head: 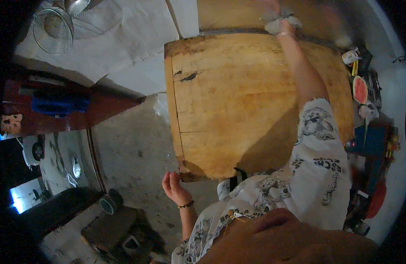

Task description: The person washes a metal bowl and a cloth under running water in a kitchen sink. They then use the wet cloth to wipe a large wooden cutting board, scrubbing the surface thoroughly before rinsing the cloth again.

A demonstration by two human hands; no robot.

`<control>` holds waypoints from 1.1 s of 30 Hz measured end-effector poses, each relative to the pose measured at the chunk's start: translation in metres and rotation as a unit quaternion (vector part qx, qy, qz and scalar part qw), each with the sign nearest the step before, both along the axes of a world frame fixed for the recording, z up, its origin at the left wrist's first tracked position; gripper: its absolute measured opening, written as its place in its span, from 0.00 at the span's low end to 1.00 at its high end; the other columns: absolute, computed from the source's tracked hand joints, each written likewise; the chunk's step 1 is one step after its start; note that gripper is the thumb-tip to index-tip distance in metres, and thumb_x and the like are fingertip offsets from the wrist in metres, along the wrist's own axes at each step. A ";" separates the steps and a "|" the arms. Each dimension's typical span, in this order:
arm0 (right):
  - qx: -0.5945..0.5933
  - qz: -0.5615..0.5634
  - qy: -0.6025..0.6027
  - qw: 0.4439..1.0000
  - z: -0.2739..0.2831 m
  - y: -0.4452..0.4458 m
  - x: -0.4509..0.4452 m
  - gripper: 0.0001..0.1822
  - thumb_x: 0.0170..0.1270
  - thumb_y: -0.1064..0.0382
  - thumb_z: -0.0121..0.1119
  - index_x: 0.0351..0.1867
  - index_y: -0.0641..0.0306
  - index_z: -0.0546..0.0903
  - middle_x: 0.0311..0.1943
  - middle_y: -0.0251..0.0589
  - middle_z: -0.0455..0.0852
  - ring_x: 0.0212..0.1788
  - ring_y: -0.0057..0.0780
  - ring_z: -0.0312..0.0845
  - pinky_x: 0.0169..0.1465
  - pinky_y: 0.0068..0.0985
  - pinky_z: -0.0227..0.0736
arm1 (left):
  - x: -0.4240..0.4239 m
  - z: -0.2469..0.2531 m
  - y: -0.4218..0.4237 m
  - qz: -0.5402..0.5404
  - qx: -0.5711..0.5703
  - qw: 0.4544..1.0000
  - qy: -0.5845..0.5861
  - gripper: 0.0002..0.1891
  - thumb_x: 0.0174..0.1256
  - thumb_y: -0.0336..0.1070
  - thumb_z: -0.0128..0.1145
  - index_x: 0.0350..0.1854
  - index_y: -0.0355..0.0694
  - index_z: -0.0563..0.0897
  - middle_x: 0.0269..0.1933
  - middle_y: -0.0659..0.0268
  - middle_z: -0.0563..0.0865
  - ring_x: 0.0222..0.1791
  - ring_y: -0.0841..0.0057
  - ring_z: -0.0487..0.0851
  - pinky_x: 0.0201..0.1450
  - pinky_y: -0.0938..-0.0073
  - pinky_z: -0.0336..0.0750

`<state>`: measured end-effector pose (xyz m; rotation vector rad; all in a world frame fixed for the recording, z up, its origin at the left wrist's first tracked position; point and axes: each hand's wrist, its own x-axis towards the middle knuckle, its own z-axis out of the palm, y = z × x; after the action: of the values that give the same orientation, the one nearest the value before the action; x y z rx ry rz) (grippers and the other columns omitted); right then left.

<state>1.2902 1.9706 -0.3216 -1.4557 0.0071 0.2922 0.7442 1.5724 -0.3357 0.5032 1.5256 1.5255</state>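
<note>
In the head view, my right arm reaches across a worn wooden board to its far edge. There my right hand grips a pale, crumpled cloth, blurred in the picture. My left hand is beside the board's near left corner, fingers bent and slightly parted, with nothing seen in it. Whether its fingertips touch the corner is unclear. The board has a dark, split hole towards its left side and a narrow strip along its left end. My shadow falls over the near right part.
A cut watermelon and a white container sit along the right side. Wire strainers are at upper left. Left of the board are a reddish-brown surface with a blue item and concrete floor. A dark box-like object stands lower left.
</note>
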 end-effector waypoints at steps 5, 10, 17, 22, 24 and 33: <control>-0.080 0.354 -0.049 0.930 0.018 0.057 -0.163 0.25 0.47 0.56 0.62 0.46 0.68 0.73 0.40 0.43 0.79 0.42 0.35 0.76 0.46 0.30 0.71 | 0.013 0.000 -0.007 0.062 -0.003 0.998 0.016 0.13 0.62 0.32 0.53 0.48 0.36 0.73 0.39 0.62 0.81 0.38 0.77 0.78 0.42 0.76 0.73; -0.103 0.758 -0.110 0.634 0.073 -0.012 -0.336 0.30 0.41 0.53 0.70 0.45 0.68 0.74 0.34 0.39 0.80 0.37 0.27 0.76 0.41 0.26 0.71 | 0.029 0.017 0.003 0.060 0.007 0.998 0.022 0.13 0.62 0.32 0.53 0.49 0.36 0.72 0.39 0.62 0.80 0.39 0.76 0.79 0.42 0.75 0.74; 0.040 0.849 0.040 0.525 0.104 -0.151 -0.336 0.37 0.43 0.51 0.70 0.53 0.69 0.70 0.44 0.39 0.78 0.45 0.25 0.72 0.50 0.24 0.67 | 0.070 0.037 -0.003 0.027 -0.009 1.000 -0.007 0.13 0.62 0.32 0.53 0.48 0.35 0.72 0.41 0.63 0.79 0.37 0.77 0.78 0.41 0.76 0.73; -0.215 0.789 -0.277 0.504 0.044 -0.133 -0.221 0.32 0.44 0.36 0.63 0.43 0.57 0.79 0.48 0.51 0.75 0.51 0.36 0.70 0.53 0.30 0.66 | 0.074 0.021 -0.027 0.034 -0.008 0.999 -0.001 0.15 0.60 0.34 0.56 0.48 0.35 0.72 0.41 0.63 0.80 0.38 0.77 0.79 0.39 0.75 0.75; -0.261 0.551 -0.596 0.523 0.014 -0.132 -0.182 0.30 0.47 0.37 0.60 0.50 0.46 0.75 0.55 0.52 0.68 0.56 0.51 0.62 0.58 0.41 0.59 | 0.072 0.015 -0.035 0.059 -0.014 0.998 0.022 0.15 0.60 0.34 0.56 0.47 0.35 0.72 0.40 0.64 0.79 0.39 0.78 0.79 0.40 0.75 0.74; -0.004 0.666 -0.648 0.370 -0.016 -0.227 -0.250 0.28 0.55 0.55 0.55 0.59 0.52 0.69 0.62 0.42 0.62 0.62 0.45 0.57 0.63 0.39 0.55 | 0.058 -0.031 -0.038 0.209 -0.193 0.956 0.069 0.29 0.65 0.53 0.46 0.61 0.38 0.61 0.58 0.64 0.68 0.52 0.72 0.69 0.56 0.69 0.62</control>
<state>1.0398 1.7440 -0.3374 -0.9504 -2.5858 0.3106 0.8022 1.5346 -0.3671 0.0582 2.0780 1.4623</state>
